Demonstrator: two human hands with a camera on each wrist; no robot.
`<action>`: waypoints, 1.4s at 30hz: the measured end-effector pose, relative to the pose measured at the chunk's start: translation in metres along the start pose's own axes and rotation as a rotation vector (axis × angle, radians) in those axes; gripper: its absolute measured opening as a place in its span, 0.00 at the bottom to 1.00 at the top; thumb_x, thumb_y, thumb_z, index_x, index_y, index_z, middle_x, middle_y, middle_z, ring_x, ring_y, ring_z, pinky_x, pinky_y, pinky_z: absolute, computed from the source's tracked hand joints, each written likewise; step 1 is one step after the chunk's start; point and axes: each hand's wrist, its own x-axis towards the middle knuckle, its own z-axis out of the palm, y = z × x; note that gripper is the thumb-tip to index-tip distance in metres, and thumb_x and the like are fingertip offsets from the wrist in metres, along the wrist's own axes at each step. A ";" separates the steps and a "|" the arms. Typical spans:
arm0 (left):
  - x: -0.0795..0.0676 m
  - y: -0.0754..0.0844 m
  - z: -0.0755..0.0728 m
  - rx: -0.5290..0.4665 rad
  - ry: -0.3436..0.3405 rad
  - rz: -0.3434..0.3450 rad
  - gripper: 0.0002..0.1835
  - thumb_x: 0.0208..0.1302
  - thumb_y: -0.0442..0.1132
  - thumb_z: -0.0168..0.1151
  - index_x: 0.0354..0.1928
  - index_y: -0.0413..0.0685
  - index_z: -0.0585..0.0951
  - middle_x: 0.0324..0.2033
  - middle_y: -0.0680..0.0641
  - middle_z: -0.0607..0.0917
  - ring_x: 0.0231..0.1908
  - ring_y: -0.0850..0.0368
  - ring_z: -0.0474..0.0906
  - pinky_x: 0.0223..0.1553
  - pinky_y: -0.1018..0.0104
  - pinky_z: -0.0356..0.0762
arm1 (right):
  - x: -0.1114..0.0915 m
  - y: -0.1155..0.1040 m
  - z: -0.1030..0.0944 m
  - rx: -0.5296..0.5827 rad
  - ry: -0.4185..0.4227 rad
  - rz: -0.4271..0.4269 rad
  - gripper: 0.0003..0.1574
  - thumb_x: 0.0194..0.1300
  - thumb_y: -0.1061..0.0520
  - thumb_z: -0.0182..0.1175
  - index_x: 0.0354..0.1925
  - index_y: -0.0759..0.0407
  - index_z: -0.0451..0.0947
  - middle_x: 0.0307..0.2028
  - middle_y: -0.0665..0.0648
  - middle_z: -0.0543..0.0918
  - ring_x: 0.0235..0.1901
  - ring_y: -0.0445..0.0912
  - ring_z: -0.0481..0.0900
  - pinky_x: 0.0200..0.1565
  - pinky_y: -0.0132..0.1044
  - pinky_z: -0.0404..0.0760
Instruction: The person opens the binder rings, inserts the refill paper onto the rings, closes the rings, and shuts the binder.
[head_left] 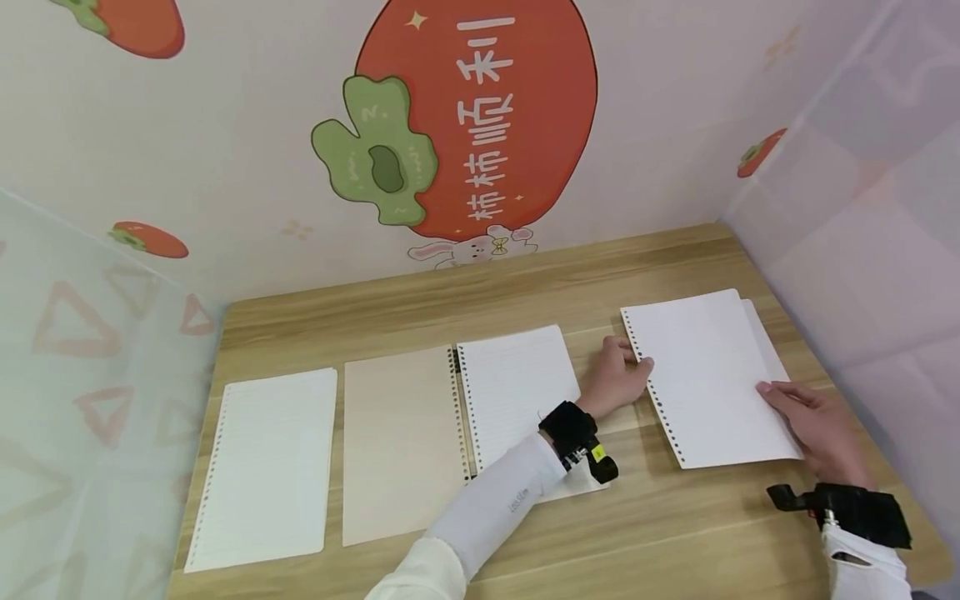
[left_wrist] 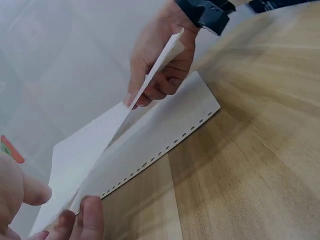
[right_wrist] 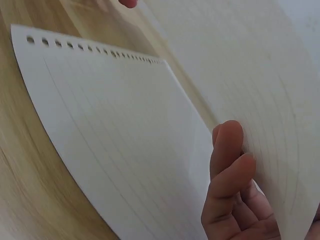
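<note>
Lined loose-leaf paper (head_left: 701, 375) with a row of punched holes is held tilted above the right side of the table. My right hand (head_left: 821, 425) pinches its right edge, thumb on top and fingers curled beneath, as the right wrist view shows. At the punched edge my left hand (head_left: 618, 375) holds the paper between thumb and fingers; part of this grip is hidden. Underneath lies more punched, lined paper (right_wrist: 120, 135), apart from the raised part. Left of my left hand, an open loose-leaf notebook (head_left: 401, 446) shows a beige page and lined white pages (head_left: 513, 392).
Another stack of punched white paper (head_left: 262, 467) lies at the left end of the wooden table (head_left: 675, 533). My left forearm (head_left: 502, 500) crosses over the notebook's lined pages. A printed wall (head_left: 660, 108) rises behind the table, with pale hangings at both sides.
</note>
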 end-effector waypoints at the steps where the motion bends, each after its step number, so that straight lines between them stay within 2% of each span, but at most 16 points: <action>1: -0.001 0.000 -0.002 -0.008 0.011 -0.005 0.22 0.78 0.44 0.63 0.66 0.46 0.70 0.51 0.47 0.84 0.40 0.58 0.84 0.48 0.69 0.77 | -0.002 -0.003 0.003 -0.015 0.008 0.002 0.16 0.76 0.33 0.61 0.55 0.32 0.81 0.75 0.77 0.60 0.41 0.26 0.73 0.38 0.27 0.81; 2: -0.002 0.000 -0.005 -0.018 0.019 -0.012 0.21 0.78 0.43 0.63 0.65 0.47 0.70 0.50 0.48 0.84 0.39 0.58 0.83 0.48 0.69 0.77 | -0.004 -0.005 0.006 -0.034 0.009 0.001 0.19 0.76 0.32 0.60 0.57 0.35 0.81 0.77 0.79 0.56 0.41 0.26 0.72 0.38 0.27 0.81; 3: -0.003 0.000 -0.008 -0.010 0.025 -0.017 0.20 0.79 0.44 0.62 0.65 0.48 0.71 0.50 0.49 0.83 0.40 0.60 0.81 0.49 0.69 0.75 | -0.005 -0.008 0.009 -0.054 0.008 -0.003 0.22 0.76 0.31 0.60 0.59 0.37 0.80 0.77 0.79 0.56 0.41 0.27 0.72 0.38 0.27 0.80; 7: -0.009 0.000 -0.022 -0.004 0.032 -0.031 0.18 0.80 0.45 0.60 0.66 0.51 0.72 0.53 0.50 0.83 0.48 0.61 0.77 0.54 0.66 0.74 | -0.012 -0.019 0.018 -0.127 -0.007 -0.043 0.32 0.77 0.30 0.58 0.66 0.47 0.79 0.74 0.75 0.63 0.41 0.31 0.73 0.38 0.28 0.78; 9: -0.012 0.000 -0.030 -0.012 0.028 -0.023 0.19 0.81 0.45 0.59 0.67 0.50 0.72 0.55 0.49 0.83 0.51 0.59 0.78 0.57 0.65 0.73 | -0.015 -0.024 0.023 -0.127 -0.028 -0.065 0.31 0.77 0.31 0.58 0.66 0.47 0.78 0.66 0.66 0.73 0.39 0.33 0.77 0.37 0.31 0.81; 11: -0.015 0.000 -0.039 -0.019 0.023 -0.012 0.20 0.81 0.45 0.58 0.68 0.49 0.73 0.55 0.48 0.84 0.54 0.58 0.79 0.60 0.63 0.74 | -0.018 -0.029 0.027 -0.109 -0.057 -0.088 0.28 0.78 0.32 0.58 0.64 0.44 0.79 0.57 0.52 0.80 0.37 0.34 0.80 0.37 0.34 0.83; 14: -0.019 -0.002 -0.051 -0.023 0.021 -0.002 0.22 0.81 0.44 0.58 0.70 0.48 0.72 0.54 0.48 0.85 0.55 0.58 0.78 0.60 0.63 0.73 | -0.021 -0.037 0.032 -0.061 -0.116 -0.134 0.21 0.80 0.36 0.59 0.62 0.41 0.80 0.45 0.33 0.80 0.38 0.35 0.82 0.38 0.34 0.85; 15: -0.021 -0.003 -0.055 -0.025 0.019 -0.006 0.21 0.81 0.44 0.59 0.70 0.49 0.72 0.54 0.49 0.86 0.53 0.59 0.78 0.58 0.63 0.74 | -0.022 -0.040 0.034 -0.050 -0.131 -0.149 0.18 0.80 0.38 0.59 0.60 0.40 0.81 0.43 0.31 0.81 0.37 0.35 0.82 0.38 0.33 0.84; 20: -0.033 -0.010 -0.076 -0.082 -0.027 -0.009 0.19 0.81 0.43 0.59 0.68 0.48 0.73 0.51 0.48 0.86 0.35 0.59 0.83 0.43 0.65 0.79 | -0.029 -0.054 0.045 -0.040 -0.184 -0.208 0.11 0.82 0.43 0.58 0.55 0.41 0.82 0.37 0.35 0.86 0.33 0.37 0.80 0.34 0.32 0.80; 21: -0.036 -0.011 -0.080 -0.109 -0.042 -0.009 0.19 0.81 0.42 0.59 0.67 0.47 0.73 0.51 0.48 0.85 0.31 0.58 0.83 0.40 0.64 0.82 | -0.030 -0.057 0.048 -0.036 -0.194 -0.213 0.10 0.83 0.44 0.57 0.54 0.42 0.81 0.33 0.38 0.85 0.30 0.38 0.78 0.31 0.34 0.77; 24: -0.044 -0.015 -0.092 -0.161 -0.066 -0.006 0.19 0.81 0.40 0.58 0.68 0.45 0.72 0.51 0.46 0.84 0.28 0.57 0.84 0.38 0.58 0.87 | -0.033 -0.063 0.057 -0.039 -0.225 -0.242 0.12 0.84 0.46 0.57 0.55 0.50 0.80 0.25 0.41 0.76 0.25 0.43 0.71 0.29 0.38 0.69; 27: -0.051 -0.020 -0.105 -0.186 -0.066 -0.015 0.20 0.81 0.39 0.58 0.69 0.44 0.71 0.53 0.44 0.83 0.29 0.56 0.84 0.40 0.52 0.89 | -0.035 -0.070 0.067 -0.050 -0.253 -0.259 0.16 0.84 0.47 0.57 0.54 0.58 0.79 0.23 0.43 0.71 0.25 0.45 0.69 0.30 0.38 0.69; 31: -0.057 -0.025 -0.123 -0.177 -0.046 -0.027 0.21 0.82 0.39 0.58 0.70 0.44 0.71 0.54 0.43 0.83 0.30 0.56 0.85 0.41 0.48 0.89 | -0.037 -0.078 0.083 -0.062 -0.283 -0.263 0.21 0.83 0.48 0.59 0.53 0.67 0.79 0.28 0.43 0.82 0.29 0.41 0.77 0.36 0.33 0.81; 33: -0.060 -0.028 -0.133 -0.174 -0.033 -0.033 0.21 0.81 0.39 0.58 0.70 0.44 0.71 0.54 0.42 0.83 0.31 0.55 0.85 0.41 0.47 0.89 | -0.039 -0.083 0.092 -0.063 -0.291 -0.267 0.24 0.82 0.48 0.60 0.54 0.70 0.79 0.31 0.43 0.86 0.30 0.41 0.79 0.37 0.33 0.83; 38: -0.072 -0.035 -0.157 -0.134 -0.014 -0.037 0.23 0.82 0.41 0.58 0.72 0.45 0.70 0.57 0.40 0.82 0.33 0.53 0.85 0.41 0.49 0.89 | -0.041 -0.088 0.116 -0.070 -0.290 -0.283 0.26 0.81 0.47 0.62 0.55 0.71 0.81 0.30 0.44 0.86 0.29 0.42 0.78 0.35 0.35 0.81; 42: -0.082 -0.042 -0.173 -0.089 -0.007 -0.028 0.22 0.83 0.42 0.57 0.72 0.46 0.70 0.56 0.41 0.84 0.33 0.53 0.87 0.42 0.50 0.88 | -0.040 -0.090 0.135 -0.052 -0.300 -0.276 0.27 0.81 0.46 0.61 0.57 0.71 0.82 0.32 0.45 0.89 0.31 0.41 0.79 0.36 0.34 0.82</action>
